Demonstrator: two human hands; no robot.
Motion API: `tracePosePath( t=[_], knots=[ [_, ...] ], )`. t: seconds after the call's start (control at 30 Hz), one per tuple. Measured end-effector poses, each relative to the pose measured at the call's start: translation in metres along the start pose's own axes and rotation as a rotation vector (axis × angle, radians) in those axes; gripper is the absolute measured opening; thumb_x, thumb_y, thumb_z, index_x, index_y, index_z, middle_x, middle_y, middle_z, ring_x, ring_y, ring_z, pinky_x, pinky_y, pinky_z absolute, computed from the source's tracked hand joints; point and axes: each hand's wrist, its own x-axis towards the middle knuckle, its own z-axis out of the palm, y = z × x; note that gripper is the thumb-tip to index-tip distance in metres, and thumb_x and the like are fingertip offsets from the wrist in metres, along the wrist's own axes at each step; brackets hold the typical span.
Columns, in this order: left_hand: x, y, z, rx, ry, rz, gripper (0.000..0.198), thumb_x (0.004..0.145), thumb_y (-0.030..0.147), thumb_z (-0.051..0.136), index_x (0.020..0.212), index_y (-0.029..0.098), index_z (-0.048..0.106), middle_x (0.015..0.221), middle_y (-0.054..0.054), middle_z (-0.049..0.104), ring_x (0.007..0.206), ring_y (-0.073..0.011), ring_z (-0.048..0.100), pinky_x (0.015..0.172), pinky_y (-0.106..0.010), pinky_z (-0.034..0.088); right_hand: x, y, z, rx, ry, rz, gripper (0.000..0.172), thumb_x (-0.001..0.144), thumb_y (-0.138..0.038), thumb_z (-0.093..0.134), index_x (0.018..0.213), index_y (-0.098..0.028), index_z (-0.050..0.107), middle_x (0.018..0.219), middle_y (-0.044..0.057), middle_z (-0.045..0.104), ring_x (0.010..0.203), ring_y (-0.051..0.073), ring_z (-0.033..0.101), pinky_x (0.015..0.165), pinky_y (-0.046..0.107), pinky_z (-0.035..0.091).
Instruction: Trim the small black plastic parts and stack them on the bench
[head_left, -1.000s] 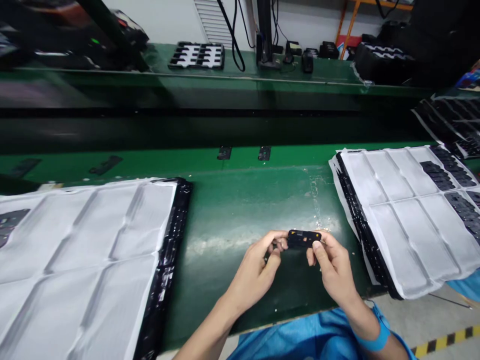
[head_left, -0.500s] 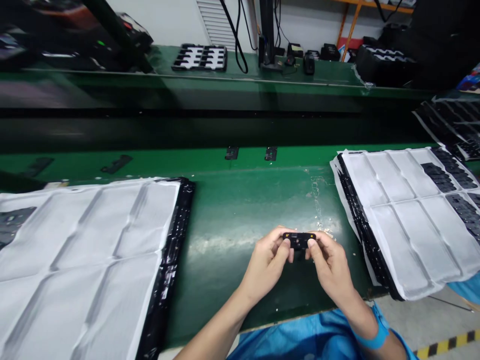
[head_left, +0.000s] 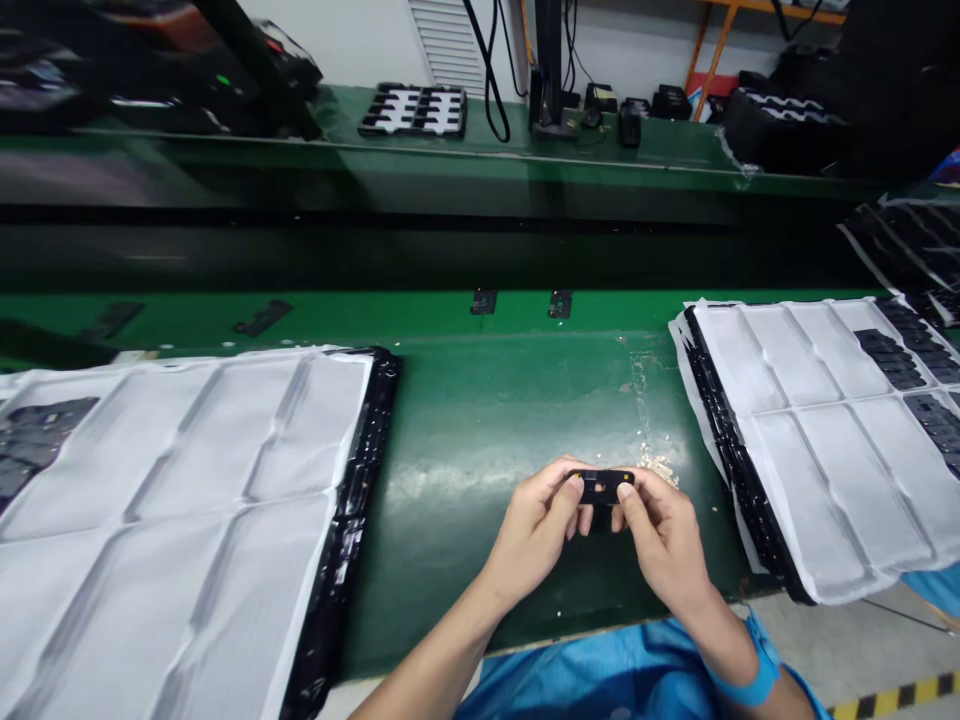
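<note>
Between both hands, above the green bench, is a small flat black plastic part with cut-outs and a yellow spot near each end. My left hand is closed on its left end, thumb on top. My right hand pinches the right end the same way. The fingers behind the part are partly hidden. Just beyond my right hand lies a heap of small pale bits on the bench.
On the left lies a stack of black trays under a white cloth-like sheet, with dark parts on it. A similar sheet-covered stack stands right. Several dark parts, one here, lie along the green strip behind. A black-and-white tray sits on the back shelf.
The view has shifted a little, so the bench things sit slightly further right. The black part has tilted slightly in my fingers. Both hands keep their hold.
</note>
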Motion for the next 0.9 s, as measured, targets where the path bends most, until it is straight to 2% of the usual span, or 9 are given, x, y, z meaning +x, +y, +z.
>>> tracePosePath(
  t=[0.23,0.4,0.53,0.7,0.9],
  knots=[
    [-0.002,0.002,0.000,-0.010,0.053,-0.031,0.040,0.104,0.048,0.050,0.091,0.015,0.067,0.056,0.003,0.055,0.047,-0.0115,0.047,0.051,-0.024,0.038,-0.002,-0.001,-0.001,-0.056,-0.022,-0.069,0.025,0.108,-0.027,0.050,0.101,-0.018,0.073,0.070,-0.002,0.060,0.061,0.014,0.059,0.062,0.026,0.046],
    [-0.004,0.000,0.004,-0.095,0.145,-0.141,0.038,0.100,0.046,0.052,0.084,0.015,0.067,0.047,0.004,0.053,0.041,-0.0099,0.041,0.045,-0.022,0.030,-0.006,-0.002,0.001,-0.143,-0.017,-0.165,0.026,0.107,-0.021,0.051,0.118,-0.021,0.074,0.076,-0.001,0.062,0.068,0.016,0.061,0.071,0.029,0.049],
    [-0.009,0.002,0.011,-0.120,0.211,-0.149,0.036,0.100,0.045,0.053,0.088,0.015,0.070,0.050,0.003,0.057,0.044,-0.0118,0.049,0.046,-0.022,0.036,-0.009,-0.001,0.003,-0.001,-0.017,-0.070,0.029,0.106,-0.025,0.052,0.131,-0.021,0.068,0.078,-0.001,0.063,0.064,0.015,0.062,0.065,0.028,0.052],
    [-0.015,0.011,0.016,-0.088,0.159,-0.105,0.037,0.102,0.046,0.054,0.091,0.015,0.070,0.052,0.002,0.062,0.045,-0.0126,0.054,0.048,-0.022,0.044,-0.009,0.003,0.009,0.187,0.081,0.052,0.016,0.104,-0.031,0.057,0.106,-0.020,0.068,0.064,-0.005,0.055,0.050,0.011,0.052,0.048,0.022,0.042],
    [-0.017,0.011,0.020,-0.113,0.152,-0.014,0.034,0.104,0.044,0.055,0.092,0.016,0.069,0.060,0.001,0.065,0.051,-0.0134,0.060,0.050,-0.023,0.050,-0.007,0.006,0.012,0.265,0.128,0.114,0.021,0.101,-0.038,0.062,0.102,-0.019,0.071,0.061,-0.006,0.053,0.049,0.010,0.049,0.047,0.021,0.040]
  ],
)
